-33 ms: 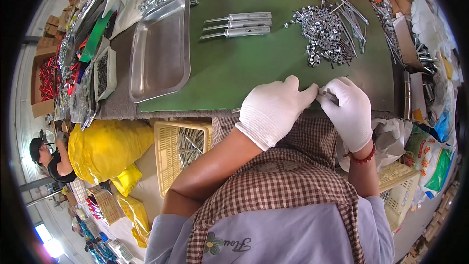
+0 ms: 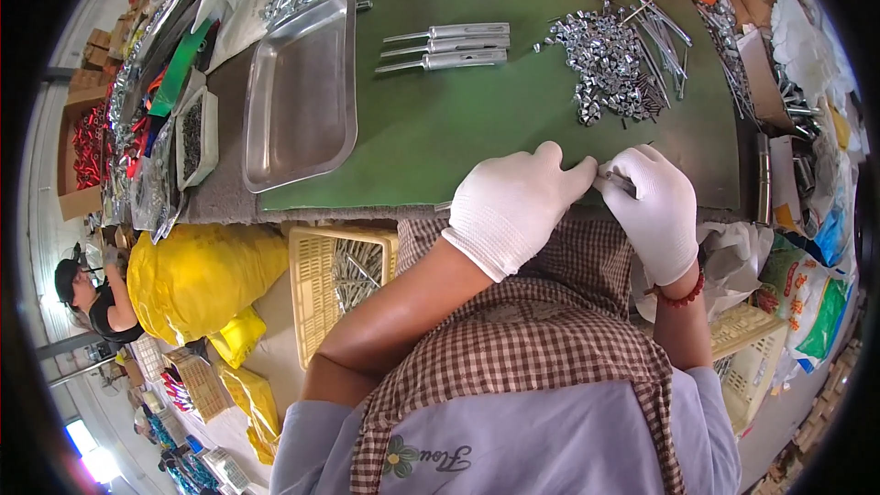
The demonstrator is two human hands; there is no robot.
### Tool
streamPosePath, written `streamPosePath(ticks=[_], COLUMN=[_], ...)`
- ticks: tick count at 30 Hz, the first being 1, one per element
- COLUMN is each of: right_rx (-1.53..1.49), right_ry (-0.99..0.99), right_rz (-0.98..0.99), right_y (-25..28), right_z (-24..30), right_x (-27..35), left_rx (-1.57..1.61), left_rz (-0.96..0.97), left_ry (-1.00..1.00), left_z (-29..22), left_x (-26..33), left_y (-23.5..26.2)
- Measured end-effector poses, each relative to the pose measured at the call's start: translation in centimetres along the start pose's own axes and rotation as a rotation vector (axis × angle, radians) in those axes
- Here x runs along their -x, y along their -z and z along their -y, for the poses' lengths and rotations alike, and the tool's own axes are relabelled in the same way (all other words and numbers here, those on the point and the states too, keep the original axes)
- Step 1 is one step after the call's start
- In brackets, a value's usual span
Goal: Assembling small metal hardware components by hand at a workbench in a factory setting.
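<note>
My left hand (image 2: 518, 202), in a white knit glove, is closed at the table's near edge. A thin metal end (image 2: 443, 207) shows beside its wrist; whatever the palm encloses is hidden. Close by, my gloved right hand (image 2: 653, 206) pinches a small grey metal piece (image 2: 620, 181) between thumb and fingers. The left thumb and forefinger reach to the tip of that piece, and the two hands almost meet there. Beyond them lies a heap of small shiny metal fittings (image 2: 600, 60). Three silver tools with thin pointed shafts (image 2: 465, 59) lie side by side in mid-table.
A steel tray (image 2: 302, 96) sits at left on the green mat (image 2: 412, 142). Long metal pins (image 2: 662, 32) lie by the heap. Cartons and loose parts line the right edge. Below are a yellow crate (image 2: 312, 302) and yellow sacks (image 2: 202, 280); another person (image 2: 101, 298) is far left.
</note>
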State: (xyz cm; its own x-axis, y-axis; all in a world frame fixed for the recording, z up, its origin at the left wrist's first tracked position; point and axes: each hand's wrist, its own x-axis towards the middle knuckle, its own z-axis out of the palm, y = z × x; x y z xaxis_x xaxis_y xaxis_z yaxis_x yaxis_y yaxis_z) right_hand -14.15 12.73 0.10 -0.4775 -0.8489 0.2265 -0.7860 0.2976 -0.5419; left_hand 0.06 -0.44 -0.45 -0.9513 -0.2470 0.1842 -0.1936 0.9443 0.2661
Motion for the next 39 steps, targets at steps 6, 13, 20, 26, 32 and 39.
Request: streamPosePath(ticks=[6,13,20,26,32,39], right_rx=[-0.398,-1.733,-1.500,-1.537,-1.368,-1.679], right_ry=[-0.137,-0.249,-0.182,-0.090,-0.118,-0.236], right_rz=[-0.036,-0.196,-0.287,-0.343,-0.333,-0.380], right_y=[0.8,-2.8,-3.7,-3.7,-4.5,-3.0], right_z=[0.7,0.5,1.0,1.3,1.1,-0.1], right_x=[-1.0,-3.1,-2.6,-2.8,-2.3,-2.3], left_rx=[-0.013,-0.006,-0.005,-0.030,-0.035,-0.142], left_rz=[0.096,0.116,0.074,0.080,0.044,0.094], left_ry=[0.037,0.029,0.018,0.010,-0.043,-0.147], left_z=[-0.3,-0.3,-0.2,-0.5,-0.5,-0.7], left_x=[-0.4,-0.5,-0.4,-0.7,-1.2,-3.2], left_y=[0.5,0.6,0.5,0.6,1.3,1.0])
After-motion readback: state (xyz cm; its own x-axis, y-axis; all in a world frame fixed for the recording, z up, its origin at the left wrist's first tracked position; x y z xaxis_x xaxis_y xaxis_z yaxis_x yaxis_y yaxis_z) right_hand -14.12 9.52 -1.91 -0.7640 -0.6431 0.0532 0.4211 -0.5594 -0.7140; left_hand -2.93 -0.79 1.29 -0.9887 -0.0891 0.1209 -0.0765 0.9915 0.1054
